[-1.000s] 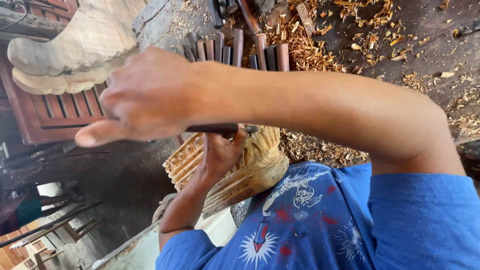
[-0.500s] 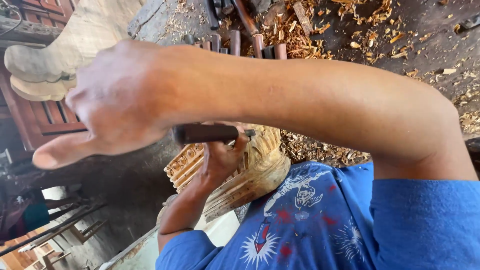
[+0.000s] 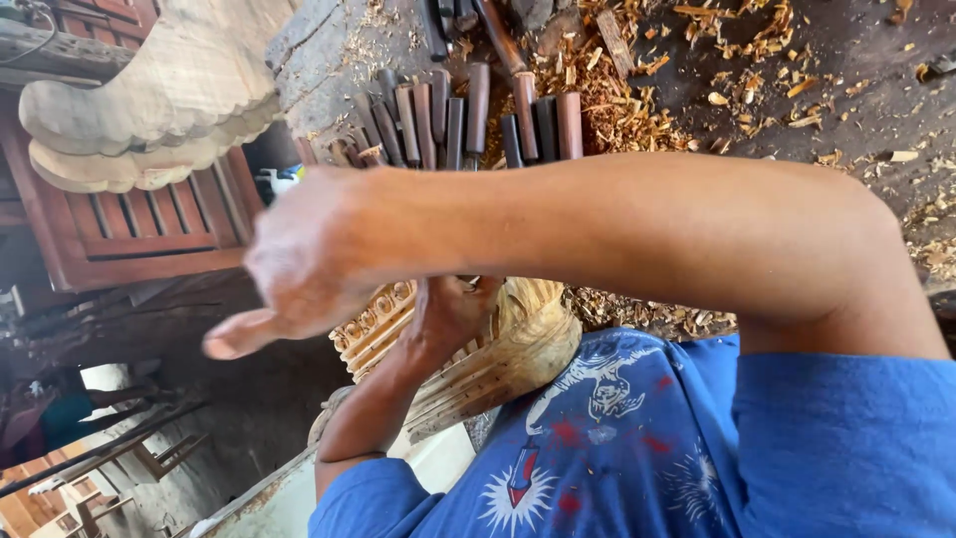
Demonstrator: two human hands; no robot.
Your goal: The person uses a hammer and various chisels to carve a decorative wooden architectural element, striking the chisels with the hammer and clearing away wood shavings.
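Red-brown slatted panel (image 3: pixel 129 224) lies out past the right hand (image 3: pixel 294 269), whose thumb sticks out, blurred; whether it clasps anything I cannot tell. Just under that forearm, the left hand (image 3: pixel 448 314) presses curled fingers onto the pale carved wood (image 3: pixel 528 344); its grasp is half hidden. Above the forearm lie dark-handled chisels (image 3: pixel 468 120) in a row, with shavings (image 3: pixel 647 314) beside the carving.
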